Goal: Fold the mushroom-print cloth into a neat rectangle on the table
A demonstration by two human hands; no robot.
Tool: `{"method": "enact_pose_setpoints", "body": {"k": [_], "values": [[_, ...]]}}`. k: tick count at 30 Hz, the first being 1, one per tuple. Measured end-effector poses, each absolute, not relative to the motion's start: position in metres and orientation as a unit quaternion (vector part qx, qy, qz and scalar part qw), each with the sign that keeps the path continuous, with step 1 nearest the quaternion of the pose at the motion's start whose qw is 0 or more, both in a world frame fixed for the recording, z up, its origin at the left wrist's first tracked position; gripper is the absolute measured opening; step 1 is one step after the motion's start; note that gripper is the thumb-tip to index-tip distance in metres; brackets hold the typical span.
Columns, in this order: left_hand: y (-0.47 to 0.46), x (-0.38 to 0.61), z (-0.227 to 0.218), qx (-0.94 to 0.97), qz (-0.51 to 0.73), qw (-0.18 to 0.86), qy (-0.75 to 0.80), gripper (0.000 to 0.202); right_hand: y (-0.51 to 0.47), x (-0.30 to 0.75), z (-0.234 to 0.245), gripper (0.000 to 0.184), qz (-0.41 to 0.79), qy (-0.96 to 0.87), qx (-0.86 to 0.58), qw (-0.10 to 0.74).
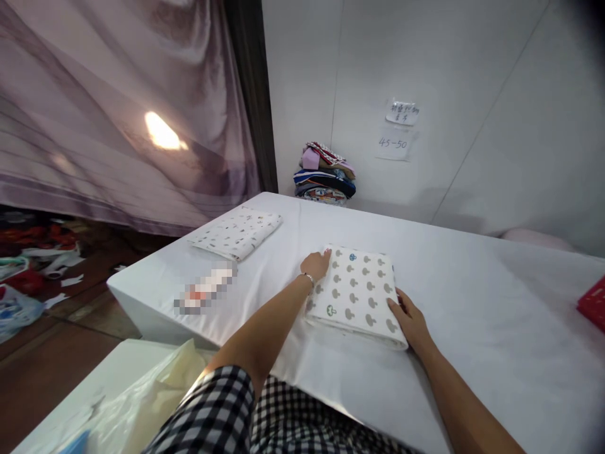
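Observation:
A folded white cloth [357,293] printed with grey mushrooms, plus a few coloured ones, lies on the white-covered table [477,296] in front of me. At its far left corner, my left hand [316,265] grips the edge with curled fingers, and a bracelet circles that wrist. My right hand [410,320] holds the cloth's right edge, thumb on top and fingers partly hidden. Farther left on the table rests a second folded white cloth [239,232] with small dark prints, touched by neither hand.
A blurred-out item [205,289] lies near the table's left edge. Folded fabrics [325,176] are stacked by the wall behind. A red item [593,304] sits at the far right. Lower left, a plastic bag [142,403] lies on a pale surface. A curtain [118,94] hangs at left.

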State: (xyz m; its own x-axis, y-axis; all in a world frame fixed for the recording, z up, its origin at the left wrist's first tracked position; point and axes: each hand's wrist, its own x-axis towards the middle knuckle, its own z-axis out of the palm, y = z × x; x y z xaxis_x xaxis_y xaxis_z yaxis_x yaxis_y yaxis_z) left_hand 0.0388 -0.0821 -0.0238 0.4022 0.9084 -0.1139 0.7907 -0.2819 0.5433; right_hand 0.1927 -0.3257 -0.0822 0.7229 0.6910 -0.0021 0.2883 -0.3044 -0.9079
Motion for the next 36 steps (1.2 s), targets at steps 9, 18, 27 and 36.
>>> {"method": "enact_pose_setpoints", "body": {"k": [9,18,27,36], "values": [[-0.065,0.066,-0.036,0.785,0.112,0.272,0.546,0.049,-0.328,0.191,-0.081,0.058,0.203,-0.333,-0.772,0.503],[-0.067,0.061,-0.037,0.79,0.102,0.269,0.542,0.046,-0.327,0.198,-0.08,0.059,0.226,-0.339,-0.759,0.508],[-0.101,0.026,-0.025,0.813,0.087,0.26,0.514,0.048,-0.328,0.203,-0.081,0.061,0.242,-0.355,-0.723,0.541],[-0.136,-0.011,-0.031,0.846,0.108,0.215,0.476,0.04,-0.331,0.197,-0.077,0.06,0.223,-0.351,-0.726,0.547]]}}
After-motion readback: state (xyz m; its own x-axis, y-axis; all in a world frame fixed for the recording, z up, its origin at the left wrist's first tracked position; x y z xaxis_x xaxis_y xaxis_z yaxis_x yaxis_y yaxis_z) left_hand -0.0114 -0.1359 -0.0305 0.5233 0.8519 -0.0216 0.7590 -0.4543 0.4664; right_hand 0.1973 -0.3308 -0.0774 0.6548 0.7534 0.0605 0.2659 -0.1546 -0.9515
